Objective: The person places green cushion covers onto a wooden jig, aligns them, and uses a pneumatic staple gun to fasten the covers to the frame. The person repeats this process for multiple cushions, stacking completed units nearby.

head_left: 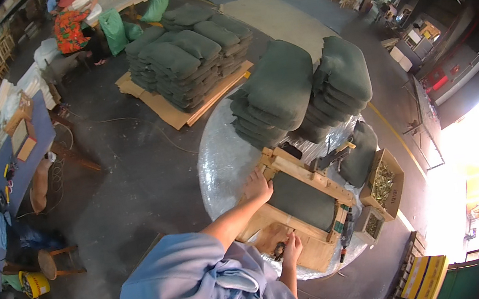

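Observation:
A wooden jig point(277, 212) lies on the round, film-wrapped table in front of me, with a dark green padded panel point(302, 200) set flat between its wooden bars. My left hand point(258, 188) rests on the jig's left end, fingers laid out over the wood beside the panel. Lower down, at the near board, my right hand point(292, 249) is closed with bent fingers. Close against it is a small dark metal piece point(279, 250); whether the fingers grip it is hard to make out. Beyond the panel, a dark clamp-like fitting point(327, 159) sits by the far bar.
Two stacks of green pads point(279, 85) stand at the table's far side. To the right are a carton of small metal parts point(384, 184), a smaller box point(370, 223) and a power-tool-like object point(346, 235). A pallet point(187, 117) bears more pads; a person point(70, 30) sits behind.

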